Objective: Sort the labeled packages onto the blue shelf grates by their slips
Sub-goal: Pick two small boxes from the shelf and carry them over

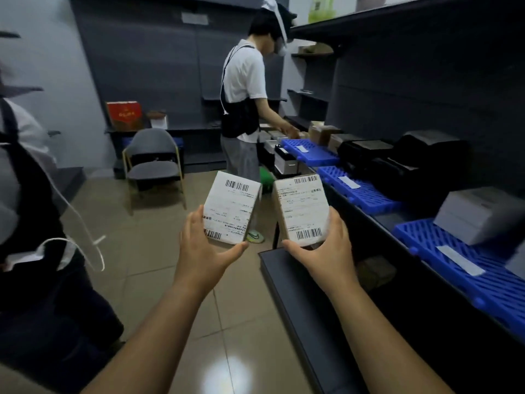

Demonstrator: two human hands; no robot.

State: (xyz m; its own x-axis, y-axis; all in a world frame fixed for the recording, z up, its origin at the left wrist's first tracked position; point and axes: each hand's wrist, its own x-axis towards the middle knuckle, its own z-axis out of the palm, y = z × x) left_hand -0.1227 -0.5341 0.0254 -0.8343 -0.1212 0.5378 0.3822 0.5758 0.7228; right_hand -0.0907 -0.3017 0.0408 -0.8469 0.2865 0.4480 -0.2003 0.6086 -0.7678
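Observation:
I hold two small boxes up in front of me, slips facing me. My left hand [204, 251] grips the left package [231, 207] from below; its label reads upside down. My right hand [326, 248] grips the right package [302, 209] by its lower edge. Along the dark shelf on my right lie three blue grates, each with a white slip: a near grate [466, 277], a middle grate [360, 189] and a far grate [311, 152]. A grey box [480, 214] sits on the near grate's back part.
Black packages [397, 160] and brown boxes [324, 135] line the shelf behind the grates. A person in a white shirt [244, 109] stands at the shelf's far end. Another person [25, 194] is close on my left. A grey chair [154, 163] stands ahead; a low shelf edge [284, 285] juts out.

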